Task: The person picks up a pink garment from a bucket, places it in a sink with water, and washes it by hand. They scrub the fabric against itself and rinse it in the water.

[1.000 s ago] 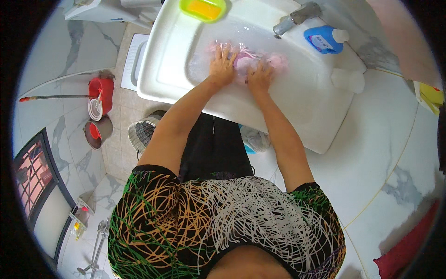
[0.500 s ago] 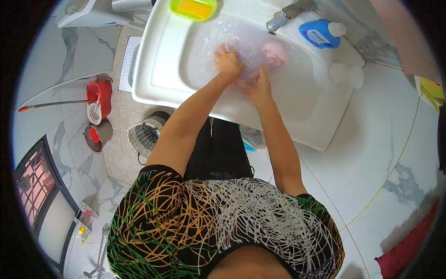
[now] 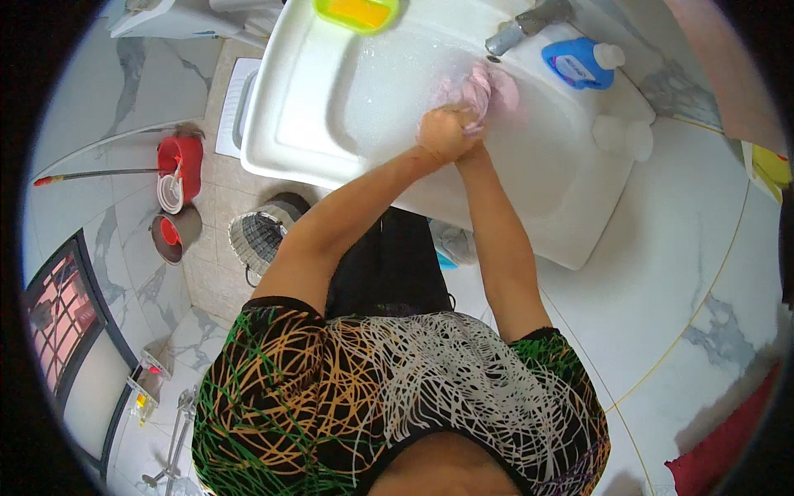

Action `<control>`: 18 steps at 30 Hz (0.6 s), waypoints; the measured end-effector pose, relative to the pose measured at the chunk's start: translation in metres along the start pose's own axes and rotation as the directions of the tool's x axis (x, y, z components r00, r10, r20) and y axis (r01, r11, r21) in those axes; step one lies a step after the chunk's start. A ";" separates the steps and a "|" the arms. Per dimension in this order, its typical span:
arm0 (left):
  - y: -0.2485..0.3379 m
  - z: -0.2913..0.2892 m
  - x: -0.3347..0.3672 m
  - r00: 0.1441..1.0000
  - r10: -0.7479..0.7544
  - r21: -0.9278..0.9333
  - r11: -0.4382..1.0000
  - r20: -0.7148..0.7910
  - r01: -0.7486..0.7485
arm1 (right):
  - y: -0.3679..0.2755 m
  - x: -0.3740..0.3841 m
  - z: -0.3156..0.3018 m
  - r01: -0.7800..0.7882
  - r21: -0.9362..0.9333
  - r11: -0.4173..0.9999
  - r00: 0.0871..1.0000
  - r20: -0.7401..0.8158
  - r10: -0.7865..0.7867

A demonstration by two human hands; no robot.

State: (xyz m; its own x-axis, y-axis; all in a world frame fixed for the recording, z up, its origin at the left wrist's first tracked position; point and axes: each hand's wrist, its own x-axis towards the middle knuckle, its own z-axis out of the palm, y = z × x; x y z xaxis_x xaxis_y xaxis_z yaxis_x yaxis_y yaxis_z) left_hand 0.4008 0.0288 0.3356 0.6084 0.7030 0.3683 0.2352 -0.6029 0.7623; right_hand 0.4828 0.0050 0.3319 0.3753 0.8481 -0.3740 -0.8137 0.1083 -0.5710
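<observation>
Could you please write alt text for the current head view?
A person's bare left hand grips a crumpled pink cloth in a white basin of cloudy water, the right hand beside it partly hidden. Nearby are a grey metal tap and a blue plastic bottle.

Bright, diffuse light reaches you, paling the white rectangular sink (image 3: pixel 285 132) and casting a soft shadow across the white grey-veined tiles (image 3: pixel 662 256). Your bare left hand (image 3: pixel 448 134) looks slightly soft; the black-framed barred window (image 3: pixel 78 351) curves along the dark fisheye rim.
</observation>
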 end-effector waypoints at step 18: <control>-0.095 -0.060 0.042 0.869 -0.488 0.690 0.658 0.087 0.300 | 0.017 -0.038 -0.032 -0.156 -0.056 0.986 0.867 -0.485 0.110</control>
State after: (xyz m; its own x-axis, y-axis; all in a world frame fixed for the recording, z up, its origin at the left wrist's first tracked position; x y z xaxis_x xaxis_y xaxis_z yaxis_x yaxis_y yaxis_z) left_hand 0.3585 0.1381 0.3100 0.4800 0.8718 -0.0983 0.8606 -0.4462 0.2453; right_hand 0.4693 -0.0423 0.3129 0.4516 0.4959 -0.7417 -0.8363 -0.0544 -0.5455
